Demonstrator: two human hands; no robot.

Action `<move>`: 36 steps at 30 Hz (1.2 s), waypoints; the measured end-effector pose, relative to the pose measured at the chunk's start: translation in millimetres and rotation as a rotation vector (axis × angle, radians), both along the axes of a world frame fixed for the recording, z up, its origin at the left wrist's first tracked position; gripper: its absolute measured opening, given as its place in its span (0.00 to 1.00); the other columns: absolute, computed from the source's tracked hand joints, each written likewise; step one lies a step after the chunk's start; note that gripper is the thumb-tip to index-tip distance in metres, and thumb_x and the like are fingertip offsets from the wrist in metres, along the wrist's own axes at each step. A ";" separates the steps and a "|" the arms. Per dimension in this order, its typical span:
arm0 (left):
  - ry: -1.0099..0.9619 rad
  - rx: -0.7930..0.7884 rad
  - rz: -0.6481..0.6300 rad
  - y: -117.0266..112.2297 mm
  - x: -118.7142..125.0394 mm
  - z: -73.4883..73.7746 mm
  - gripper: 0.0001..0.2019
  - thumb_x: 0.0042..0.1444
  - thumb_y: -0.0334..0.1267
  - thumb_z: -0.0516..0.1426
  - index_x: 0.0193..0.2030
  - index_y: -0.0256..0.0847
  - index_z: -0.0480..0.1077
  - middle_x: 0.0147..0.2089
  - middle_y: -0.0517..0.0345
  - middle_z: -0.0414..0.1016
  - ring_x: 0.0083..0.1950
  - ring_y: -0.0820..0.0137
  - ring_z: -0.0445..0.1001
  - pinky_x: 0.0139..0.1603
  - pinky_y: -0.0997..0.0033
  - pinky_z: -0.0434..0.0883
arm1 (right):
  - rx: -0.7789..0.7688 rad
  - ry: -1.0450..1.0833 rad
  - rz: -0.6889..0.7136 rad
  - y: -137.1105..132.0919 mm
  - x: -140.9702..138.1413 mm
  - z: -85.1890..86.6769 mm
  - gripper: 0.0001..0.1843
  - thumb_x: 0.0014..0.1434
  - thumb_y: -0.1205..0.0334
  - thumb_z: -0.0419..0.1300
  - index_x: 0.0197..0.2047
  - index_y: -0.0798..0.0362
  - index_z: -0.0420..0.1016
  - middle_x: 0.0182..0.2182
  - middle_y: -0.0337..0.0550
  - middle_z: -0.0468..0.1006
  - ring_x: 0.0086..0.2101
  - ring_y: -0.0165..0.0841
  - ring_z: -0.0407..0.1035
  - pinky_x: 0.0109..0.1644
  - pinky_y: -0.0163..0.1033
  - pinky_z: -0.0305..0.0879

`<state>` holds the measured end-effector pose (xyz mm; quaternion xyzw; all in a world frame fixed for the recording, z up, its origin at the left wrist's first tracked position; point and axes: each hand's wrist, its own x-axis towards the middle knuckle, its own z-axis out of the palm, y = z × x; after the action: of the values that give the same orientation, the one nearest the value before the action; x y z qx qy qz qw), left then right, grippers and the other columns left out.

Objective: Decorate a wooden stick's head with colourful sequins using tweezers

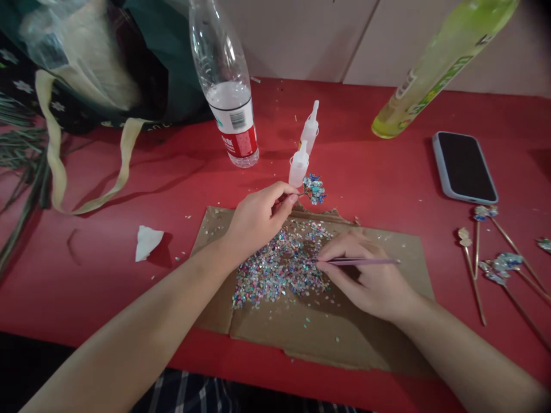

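Observation:
My left hand (pixel 260 215) pinches the thin stem of a hairpin whose head (pixel 315 189) is a cluster of blue, teal and clear stones. It is held above the far edge of a brown cardboard sheet (pixel 340 341). My right hand (pixel 365 272) grips slim purple tweezers (pixel 365 261), their tips over a scattered layer of small multicoloured rhinestones (pixel 275 269) on the cardboard. Whether the tips hold a stone I cannot make out. Just behind the hairpin stand two small white glue bottles (pixel 298 166) with pointed nozzles.
A clear water bottle (pixel 235 123) stands at the back; a green-yellow bottle (pixel 419 86) is right of it. At right lie a phone (pixel 465 166) and several decorated hairpins (pixel 501 267). A bag (pixel 176 74) with a cream strap and a white scrap (pixel 147 242) are on the left.

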<state>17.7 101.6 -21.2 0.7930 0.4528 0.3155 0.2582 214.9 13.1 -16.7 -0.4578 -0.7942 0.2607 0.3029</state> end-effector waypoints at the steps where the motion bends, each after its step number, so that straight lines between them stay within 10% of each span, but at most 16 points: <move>1: -0.008 -0.003 0.001 -0.1 0.2 -0.2 0.10 0.64 0.41 0.50 0.44 0.42 0.70 0.33 0.60 0.76 0.31 0.75 0.71 0.32 0.73 0.65 | 0.024 -0.024 0.016 -0.3 -0.7 0.0 0.04 0.62 0.63 0.57 0.34 0.50 0.69 0.28 0.39 0.77 0.31 0.32 0.70 0.39 0.42 0.61; 36: 0.107 0.054 -0.046 -2.8 2.0 3.0 0.10 0.64 0.40 0.50 0.41 0.42 0.71 0.30 0.63 0.74 0.30 0.76 0.69 0.29 0.74 0.60 | 0.023 -0.061 0.077 -2.1 -2.2 -1.5 0.04 0.62 0.65 0.56 0.34 0.50 0.68 0.28 0.36 0.78 0.30 0.31 0.70 0.41 0.43 0.55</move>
<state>19.7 98.7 -18.2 0.8256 0.4389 0.2789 0.2192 212.7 11.0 -18.2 -0.4313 -0.8229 0.2489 0.2736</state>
